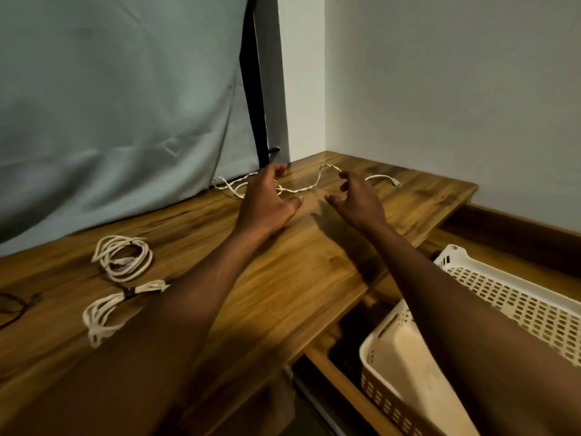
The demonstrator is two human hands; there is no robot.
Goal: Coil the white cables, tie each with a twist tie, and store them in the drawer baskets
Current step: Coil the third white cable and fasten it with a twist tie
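A room in a home, seen at the corner where a wooden desk (283, 278) meets two plain white walls (440, 89). The desk top has a warm, streaked wood grain. Behind the desk on the left hangs a pale grey-green curtain (110, 105), its hem resting on the desk top. To the right of the desk, below its edge, a drawer (327, 369) stands pulled open with cream plastic storage baskets (503, 297) inside. A dark wooden skirting board (518, 218) runs along the wall beyond the desk's right end.
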